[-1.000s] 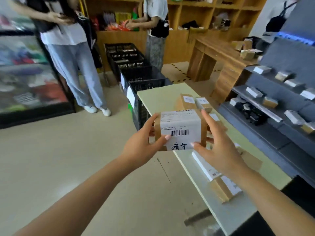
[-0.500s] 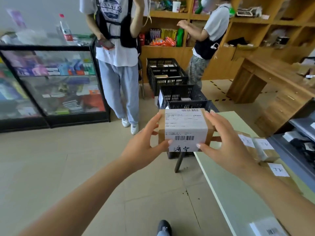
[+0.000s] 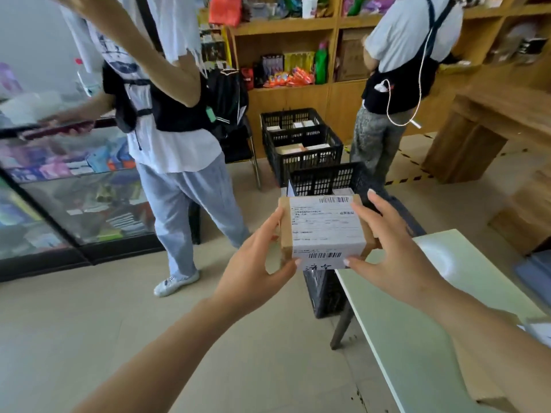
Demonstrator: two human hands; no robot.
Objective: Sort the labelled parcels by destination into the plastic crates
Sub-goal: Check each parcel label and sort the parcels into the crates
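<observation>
Fingers (image 3: 362,213) of our right hand (image 3: 396,248) curled over the far right corner of a cardboard parcel (image 3: 323,231), the thumb pinching its near face, while our left hand (image 3: 253,263) clamped the opposite side between thumb and fingertips. We held the parcel in the air above the floor, just left of the pale green worktop (image 3: 417,338) and in front of a row of black plastic crates. A white shipping label (image 3: 325,228) with barcodes wrapped its top and near face, handwritten characters showing along the lower edge.

The nearest crate (image 3: 325,178) sat directly behind the parcel, partly hidden by it. A second crate (image 3: 307,150) and a third crate (image 3: 290,119) beyond it each carried small boxes. Another black crate (image 3: 322,293) stood below the parcel against the worktop's leg.

A person in a white shirt and pale trousers (image 3: 179,162) stood to the left beside a glass display case (image 3: 59,189), a black backpack on the shoulders. A second person in a black apron (image 3: 399,84) faced wooden shelves (image 3: 283,28) stocked with bright packets. A wooden counter (image 3: 492,123) ran along the right.
</observation>
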